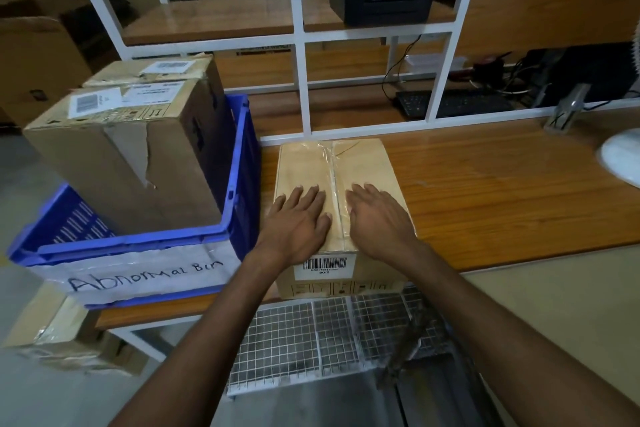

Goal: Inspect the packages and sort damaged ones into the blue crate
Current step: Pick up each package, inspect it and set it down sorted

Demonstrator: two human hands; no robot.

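The crate (239, 163) at 9 o'clock, marked "Abnormal Bin", holds a torn box (121, 156). Left hand (298, 218) and right hand (377, 218) lie flat, fingers straight, on the package (360, 163) at centre, labelled "50-2".

One blue crate (238, 163), two hands (298, 220), at least four boxes (360, 163).

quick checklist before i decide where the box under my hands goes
1. Hold for lifting: left hand and right hand only lie flat on top of the box: not ok.
2. Tape seam: wrinkled at the far end, no tear seen: ok.
3. Barcode label on the near face: present: ok.
4. Far side and bottom: hidden: cannot tell.
5. Room in the blue crate: torn box and second box stand in it: cannot tell.
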